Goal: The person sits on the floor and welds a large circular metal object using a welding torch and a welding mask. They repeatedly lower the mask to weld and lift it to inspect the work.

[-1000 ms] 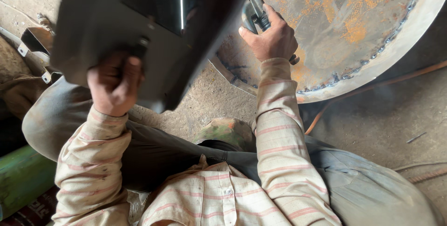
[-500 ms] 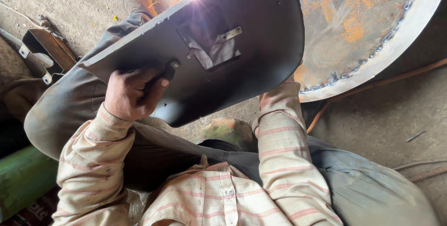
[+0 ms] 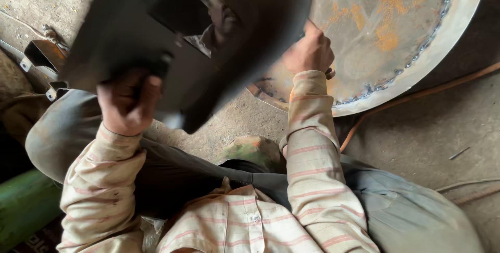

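My left hand (image 3: 127, 102) grips the handle of a dark hand-held welding shield (image 3: 219, 39), which hangs blurred and tilted over the floor and hides the left part of the work. My right hand (image 3: 311, 52) is closed around a welding holder; the shield hides most of it. That hand rests over the near left edge of a large round rusty steel plate (image 3: 396, 29) lying on the floor. A bead of weld runs along the plate just inside its pale rim (image 3: 461, 21). No arc light shows.
I squat on a dusty concrete floor, my knees in grey trousers and one worn shoe (image 3: 250, 151) below the plate. A green cylinder (image 3: 26, 206) lies at lower left, a metal bracket (image 3: 41, 55) at left. A brown cable (image 3: 416, 96) curves beside the plate.
Half a second ago the shield covered my right hand with arc glare above it. Now the glare is gone, the shield has swung left and my right hand shows again.
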Demonstrator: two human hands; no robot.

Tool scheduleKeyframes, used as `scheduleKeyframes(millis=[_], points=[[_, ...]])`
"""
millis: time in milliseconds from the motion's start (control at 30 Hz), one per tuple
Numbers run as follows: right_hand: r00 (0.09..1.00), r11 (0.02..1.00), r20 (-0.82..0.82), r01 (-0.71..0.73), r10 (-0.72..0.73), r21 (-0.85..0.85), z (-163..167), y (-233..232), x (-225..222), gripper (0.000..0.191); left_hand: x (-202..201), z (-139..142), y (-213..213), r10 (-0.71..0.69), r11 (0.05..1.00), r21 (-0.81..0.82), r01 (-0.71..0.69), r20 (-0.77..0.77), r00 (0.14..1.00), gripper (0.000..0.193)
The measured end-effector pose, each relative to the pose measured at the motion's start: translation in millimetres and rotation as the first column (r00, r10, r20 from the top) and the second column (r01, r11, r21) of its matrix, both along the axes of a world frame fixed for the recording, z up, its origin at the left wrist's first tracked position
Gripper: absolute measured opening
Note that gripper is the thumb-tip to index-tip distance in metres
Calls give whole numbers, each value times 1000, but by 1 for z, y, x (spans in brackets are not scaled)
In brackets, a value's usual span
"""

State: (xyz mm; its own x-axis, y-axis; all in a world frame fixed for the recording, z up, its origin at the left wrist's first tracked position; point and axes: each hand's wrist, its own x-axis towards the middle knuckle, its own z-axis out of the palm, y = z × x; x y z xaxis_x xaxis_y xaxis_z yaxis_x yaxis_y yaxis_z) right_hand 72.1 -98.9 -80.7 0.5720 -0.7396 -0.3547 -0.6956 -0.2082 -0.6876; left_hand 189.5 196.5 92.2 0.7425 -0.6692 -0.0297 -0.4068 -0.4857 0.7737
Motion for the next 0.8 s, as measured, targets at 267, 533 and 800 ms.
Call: scheduleKeyframes(millis=[267, 533, 800], points=[[991, 1000, 135, 3, -2, -10, 20, 0, -1, 51, 3, -7, 3, 359, 872, -245, -423, -266, 895, 29], [994, 997, 92, -60, 56, 38, 6, 2, -1, 53, 3, -6, 2, 407, 853, -208, -478, -307, 860, 34], [994, 997, 88, -73, 72, 18, 7, 3, 2, 63, 2, -2, -3, 298, 935, -131, -330, -217, 929, 29]])
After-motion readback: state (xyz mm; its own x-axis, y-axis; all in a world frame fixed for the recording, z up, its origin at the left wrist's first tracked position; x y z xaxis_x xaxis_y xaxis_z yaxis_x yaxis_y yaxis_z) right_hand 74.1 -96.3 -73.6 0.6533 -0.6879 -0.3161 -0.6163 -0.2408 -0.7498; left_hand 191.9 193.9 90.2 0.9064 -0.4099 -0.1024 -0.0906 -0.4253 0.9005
